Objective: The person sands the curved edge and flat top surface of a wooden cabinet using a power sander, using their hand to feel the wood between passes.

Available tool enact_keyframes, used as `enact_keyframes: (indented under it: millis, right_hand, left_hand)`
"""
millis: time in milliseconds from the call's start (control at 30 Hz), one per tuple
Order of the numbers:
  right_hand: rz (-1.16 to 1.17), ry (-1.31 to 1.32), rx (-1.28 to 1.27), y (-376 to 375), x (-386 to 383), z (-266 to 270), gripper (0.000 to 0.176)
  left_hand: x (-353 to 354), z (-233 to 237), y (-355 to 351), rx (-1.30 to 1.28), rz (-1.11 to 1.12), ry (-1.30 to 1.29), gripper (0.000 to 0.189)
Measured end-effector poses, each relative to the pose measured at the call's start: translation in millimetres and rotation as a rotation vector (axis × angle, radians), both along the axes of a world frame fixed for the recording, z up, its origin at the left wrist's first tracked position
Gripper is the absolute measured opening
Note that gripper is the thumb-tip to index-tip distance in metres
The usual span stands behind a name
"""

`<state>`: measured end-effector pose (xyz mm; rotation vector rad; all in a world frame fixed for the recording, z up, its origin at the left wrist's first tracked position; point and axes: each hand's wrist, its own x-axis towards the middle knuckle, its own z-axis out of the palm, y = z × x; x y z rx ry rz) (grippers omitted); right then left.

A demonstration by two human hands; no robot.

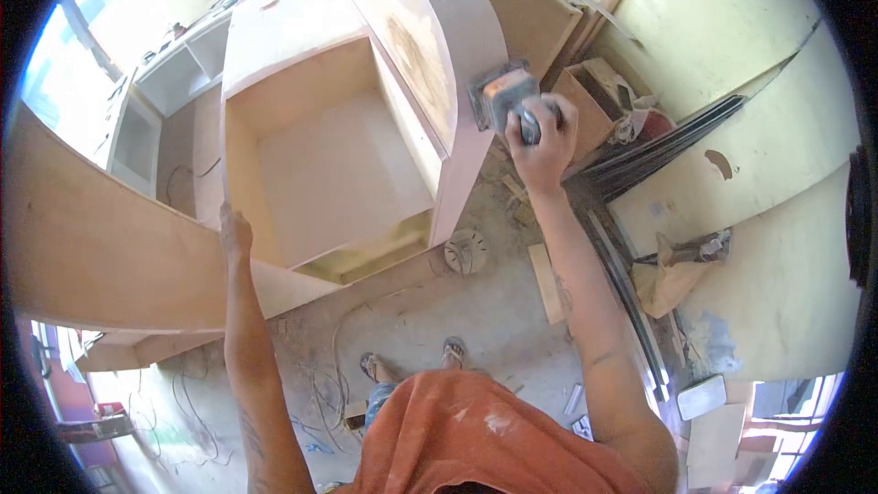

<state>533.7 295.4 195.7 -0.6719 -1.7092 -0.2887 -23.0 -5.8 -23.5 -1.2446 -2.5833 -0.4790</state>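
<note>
My right hand (544, 133) is wrapped round a power sander (505, 91), dark with an orange patch. The sander's flat pad is against the outer side panel (468, 32) of a pale wooden cabinet (293, 59). On the cabinet's left front edge, my left hand (236, 230) grips the wood, with some fingers hidden behind it. Between my two hands lies the cabinet's open compartment (329, 146), with bare wooden walls. A long curved wooden panel (110, 229) extends left from beside my left hand.
Cords (338, 338) trail over the dusty floor around my feet. A round white slotted disc (466, 252) lies by the cabinet's base. On the right are a cardboard box (585, 110) of odds and ends, dark strips (668, 146), a brown bag (668, 284) and leaning panels (713, 220).
</note>
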Motion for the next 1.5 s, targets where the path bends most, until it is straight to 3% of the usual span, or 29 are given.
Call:
enact_keyframes:
  millis: [67, 100, 167, 267, 300, 367, 433, 567, 700, 767, 867, 967, 1067, 1133, 1167, 1200, 1267, 1367, 1500]
  right_hand:
    - [0.015, 0.032, 0.021, -1, 4, -37, 0.037]
    - [0.027, 0.062, 0.040, -3, 6, -55, 0.038]
    - [0.027, 0.068, 0.012, -6, 8, -87, 0.040]
    - [0.039, 0.070, -0.033, -10, 10, -123, 0.042]
    - [0.044, 0.071, -0.047, -12, 10, -131, 0.043]
    - [0.026, 0.057, -0.036, -15, 12, -135, 0.042]
    - [-0.018, 0.058, -0.060, -14, 10, -130, 0.042]
    - [0.028, 0.153, -0.012, 0, 10, -73, 0.040]
    - [0.025, -0.015, 0.025, 18, 13, 4, 0.036]
    - [0.042, -0.056, 0.013, 30, 8, 43, 0.034]
    - [0.013, -0.199, -0.112, 45, -10, 103, 0.029]
    - [0.041, -0.253, -0.247, 68, -39, 152, 0.029]
    - [-0.013, -0.347, -0.237, 105, -69, 188, 0.034]
    - [-0.140, -0.535, -0.400, 128, -88, 209, 0.040]
    - [-0.144, -0.526, -0.395, 136, -94, 214, 0.040]
    - [-0.140, -0.528, -0.400, 143, -98, 215, 0.041]
    - [-0.138, -0.546, -0.449, 140, -101, 220, 0.039]
    - [-0.129, -0.503, -0.416, 127, -89, 208, 0.037]
    - [-0.003, -0.356, -0.289, 72, -51, 158, 0.036]
  left_hand:
    - [-38, -40, -1, -0.177, -0.073, 0.300, 0.035]
    - [-23, -25, 2, -0.174, -0.070, 0.301, 0.035]
    - [37, 41, 12, 0.060, 0.182, -0.193, 0.033]
    - [53, 60, 10, 0.056, 0.183, -0.203, 0.033]
    - [40, 46, 7, 0.059, 0.186, -0.199, 0.033]
    - [-7, -14, 1, -0.007, 0.057, 0.141, 0.030]
    - [-32, -48, -3, 0.033, -0.004, 0.193, 0.029]
    - [-28, -48, -1, 0.032, -0.043, 0.339, 0.027]
    - [-8, -32, 8, 0.033, -0.030, 0.384, 0.027]
    - [14, -6, 12, 0.074, 0.126, -0.089, 0.026]
    - [23, 7, 14, -0.005, 0.118, -0.021, 0.026]
    - [-68, -92, 12, -0.183, -0.075, 0.340, 0.029]
    - [22, 7, 14, 0.058, 0.060, 0.043, 0.034]
    - [-41, -69, 11, -0.067, 0.014, 0.143, 0.035]
    - [-65, -98, 9, -0.125, -0.012, 0.195, 0.036]
    - [-55, -87, 9, -0.120, -0.015, 0.202, 0.036]
    - [-16, -49, 7, 0.158, 0.009, 0.189, 0.035]
    - [-18, -45, 12, 0.076, 0.070, 0.077, 0.034]
    - [-14, -36, 6, -0.005, 0.077, 0.132, 0.034]
